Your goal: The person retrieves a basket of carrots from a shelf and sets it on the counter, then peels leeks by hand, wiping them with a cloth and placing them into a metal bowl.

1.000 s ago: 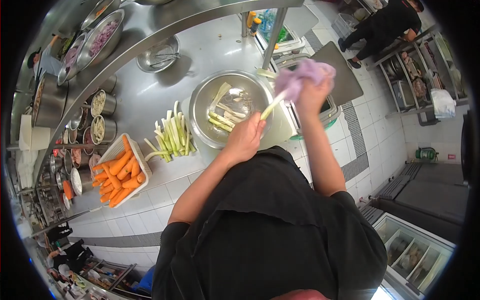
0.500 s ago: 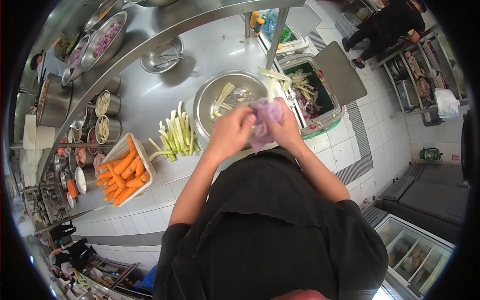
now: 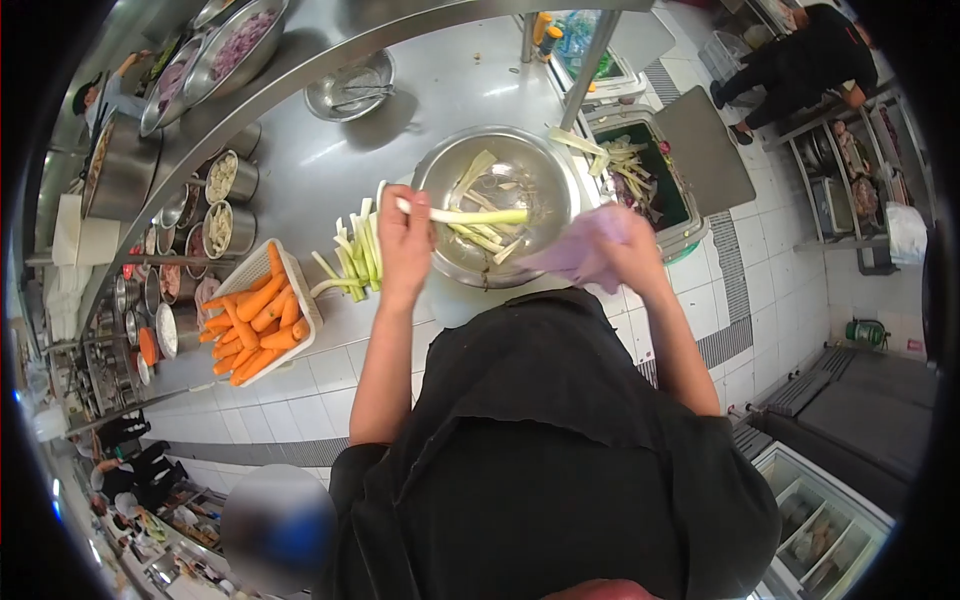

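Note:
My left hand [image 3: 407, 240] is closed around the white end of a leek [image 3: 480, 216], whose pale green part reaches right, above a large steel bowl [image 3: 548, 190]. Several leek stalks and stripped pieces lie inside the bowl. A thin purple cloth [image 3: 575, 252] is bunched in my closed right hand [image 3: 634, 258], at the bowl's right edge. Left of my left hand, a pile of trimmed leeks [image 3: 360, 258] rests on the steel counter, partly hidden by that hand.
A white basket of carrots [image 3: 262, 318] stands at the left. Behind is a smaller steel bowl [image 3: 350, 85] with a whisk. An open bin [image 3: 665, 185] of scraps stands at the right. A steel shelf [image 3: 400, 38] crosses overhead. A person [image 3: 810, 60] in black is at upper right.
My hands have moved apart: the left went left with the leek, the right went right with the cloth. The leek, upright near the cloth before, now lies level over the bowl.

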